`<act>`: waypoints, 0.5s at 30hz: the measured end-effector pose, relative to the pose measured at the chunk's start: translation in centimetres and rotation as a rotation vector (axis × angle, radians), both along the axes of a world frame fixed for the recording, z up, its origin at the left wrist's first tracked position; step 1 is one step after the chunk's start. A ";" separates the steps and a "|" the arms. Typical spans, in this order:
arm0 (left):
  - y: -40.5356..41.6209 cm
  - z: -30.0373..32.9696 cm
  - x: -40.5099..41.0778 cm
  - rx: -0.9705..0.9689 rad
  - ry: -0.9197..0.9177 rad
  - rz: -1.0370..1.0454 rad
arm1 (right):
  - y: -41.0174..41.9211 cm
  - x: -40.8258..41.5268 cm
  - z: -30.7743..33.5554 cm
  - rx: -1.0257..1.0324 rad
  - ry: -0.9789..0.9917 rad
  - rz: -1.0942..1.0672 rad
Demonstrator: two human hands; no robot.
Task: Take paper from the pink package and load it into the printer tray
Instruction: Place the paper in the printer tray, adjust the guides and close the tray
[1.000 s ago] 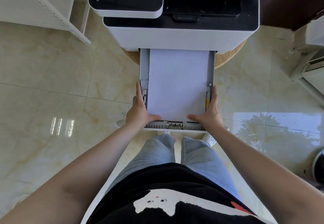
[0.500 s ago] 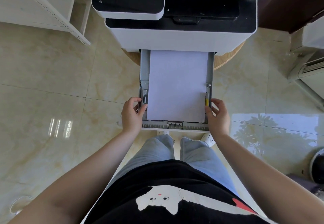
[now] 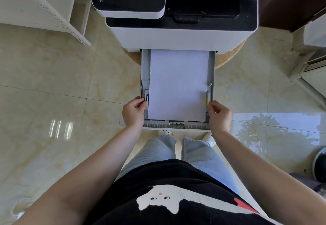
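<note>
A white and black printer (image 3: 180, 32) stands on a round wooden stand, with its grey paper tray (image 3: 178, 125) pulled out toward me. A stack of white paper (image 3: 178, 83) lies flat inside the tray. My left hand (image 3: 133, 113) pinches the left side guide of the tray with curled fingers. My right hand (image 3: 219, 114) pinches the right side guide, by a yellow tab (image 3: 207, 100). The pink package is not in view.
A white shelf frame (image 3: 53, 11) stands at the back left. A white appliance (image 3: 310, 62) sits at the right, a dark round object (image 3: 320, 164) at the lower right. Glossy beige floor tiles (image 3: 61, 92) surround the printer. My legs and feet are below the tray.
Both hands left the paper's front corners, where they lay flat, and moved outward to the tray's side guides, fingers curling onto them. The paper stays in the tray.
</note>
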State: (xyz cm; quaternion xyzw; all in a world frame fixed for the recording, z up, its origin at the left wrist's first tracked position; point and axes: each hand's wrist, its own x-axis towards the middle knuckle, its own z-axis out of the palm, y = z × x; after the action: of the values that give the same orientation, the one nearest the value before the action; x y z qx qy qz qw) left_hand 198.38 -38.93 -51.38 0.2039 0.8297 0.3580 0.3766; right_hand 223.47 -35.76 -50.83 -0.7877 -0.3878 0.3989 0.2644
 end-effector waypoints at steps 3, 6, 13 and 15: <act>0.2 0.2 0.3 0.003 -0.018 -0.002 | 0.3 -0.1 0.0 0.023 -0.030 0.048; 0.2 0.3 0.2 -0.004 -0.028 -0.008 | 0.4 -0.1 0.2 0.012 -0.029 0.032; 0.4 0.6 -0.2 -0.027 -0.061 0.050 | 0.9 -0.4 0.4 -0.060 0.083 -0.124; 0.6 0.6 -0.3 -0.033 -0.092 0.075 | 1.0 -0.4 0.4 -0.063 0.109 -0.171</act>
State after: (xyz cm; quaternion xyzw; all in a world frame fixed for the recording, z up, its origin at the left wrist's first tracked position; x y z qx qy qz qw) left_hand 198.11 -38.36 -50.80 0.1499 0.8243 0.3672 0.4040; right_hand 223.08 -34.75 -50.42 -0.8029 -0.2916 0.4293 0.2935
